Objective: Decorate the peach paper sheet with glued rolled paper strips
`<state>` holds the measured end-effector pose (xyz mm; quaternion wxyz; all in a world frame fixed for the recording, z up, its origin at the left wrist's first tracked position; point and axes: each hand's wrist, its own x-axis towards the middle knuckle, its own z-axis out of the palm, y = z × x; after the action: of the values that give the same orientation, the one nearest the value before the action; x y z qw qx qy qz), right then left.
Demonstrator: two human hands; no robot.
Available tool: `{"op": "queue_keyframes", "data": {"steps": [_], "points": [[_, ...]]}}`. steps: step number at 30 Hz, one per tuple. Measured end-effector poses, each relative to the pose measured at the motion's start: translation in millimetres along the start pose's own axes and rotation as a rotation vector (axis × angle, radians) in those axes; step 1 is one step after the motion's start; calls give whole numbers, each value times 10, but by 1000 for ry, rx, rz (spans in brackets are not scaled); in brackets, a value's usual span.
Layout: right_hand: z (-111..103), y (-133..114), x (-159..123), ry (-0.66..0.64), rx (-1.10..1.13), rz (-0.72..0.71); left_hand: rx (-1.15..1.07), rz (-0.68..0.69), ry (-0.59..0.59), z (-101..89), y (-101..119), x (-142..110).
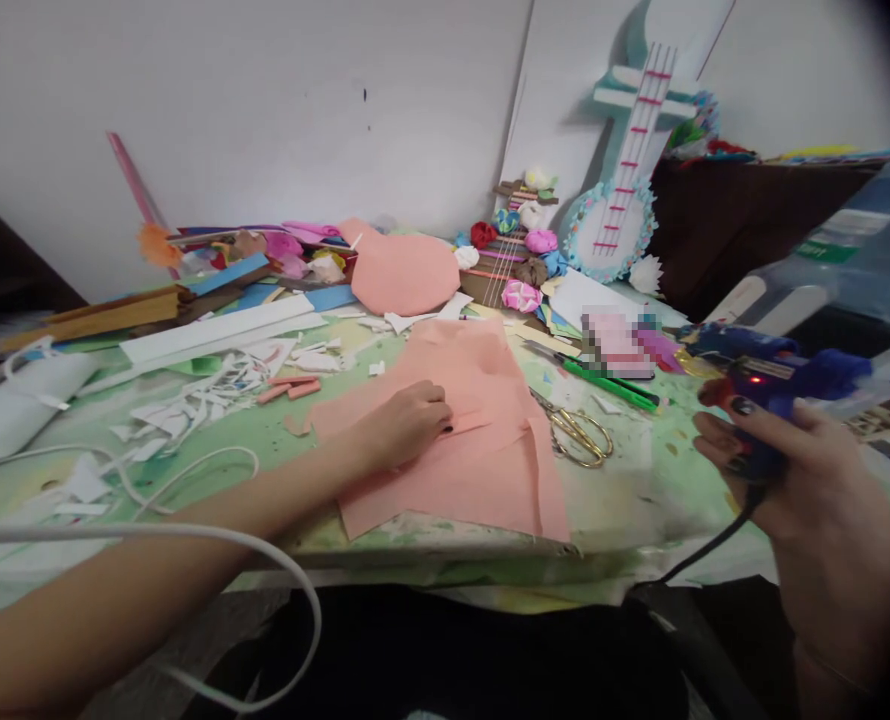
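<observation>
My left hand [413,420] rests on a creased sheet of pink paper [482,480] near the table's front edge. Its fingers are curled, with the fingertips closed on a narrow pink paper strip [469,416] lying over the sheet; part of the grip is hidden. Off to the right, my right hand [805,460] grips a blue hot glue gun [771,385], held up above the table with its red light lit. A black cord runs down from its handle. Gold-handled scissors [584,437] lie at the sheet's right edge, their blades partly covered by it.
Beyond the scissors lies a green utility knife [614,385]. White paper scraps [190,395] and small pink rolls [289,388] lie left. A pink rounded cutout [407,270] and decorated paper instruments [625,200] stand behind. A white cable [295,580] loops across my left forearm.
</observation>
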<state>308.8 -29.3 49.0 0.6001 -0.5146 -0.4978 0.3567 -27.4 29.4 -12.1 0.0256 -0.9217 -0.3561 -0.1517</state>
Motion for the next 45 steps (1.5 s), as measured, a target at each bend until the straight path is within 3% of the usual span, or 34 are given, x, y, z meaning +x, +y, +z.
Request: {"op": "queue_keyframes", "data": {"steps": [3, 7, 11, 15, 21, 29, 33, 38, 45], "points": [[237, 5, 108, -164, 181, 133, -42, 9, -21, -38, -42, 29], [532, 21, 239, -409, 126, 205, -117, 6, -19, -79, -59, 22], [785, 74, 386, -545, 40, 277, -120, -36, 52, -94, -14, -10], [1069, 184, 489, -610, -82, 182, -69, -21, 116, -94, 34, -23], [1432, 458, 450, -736, -77, 93, -159, -62, 78, -43, 58, -42], [1436, 768, 321, -741, -231, 46, -349, -205, 157, -5, 35, -95], [1428, 804, 308, -750, -304, -50, -455, -341, 153, -6, -27, -78], [1436, 801, 305, -754, -331, -57, -515, -473, 168, -32, -65, 5], [1447, 793, 320, -761, -374, -103, -582, -581, -18, -53, -77, 110]]}}
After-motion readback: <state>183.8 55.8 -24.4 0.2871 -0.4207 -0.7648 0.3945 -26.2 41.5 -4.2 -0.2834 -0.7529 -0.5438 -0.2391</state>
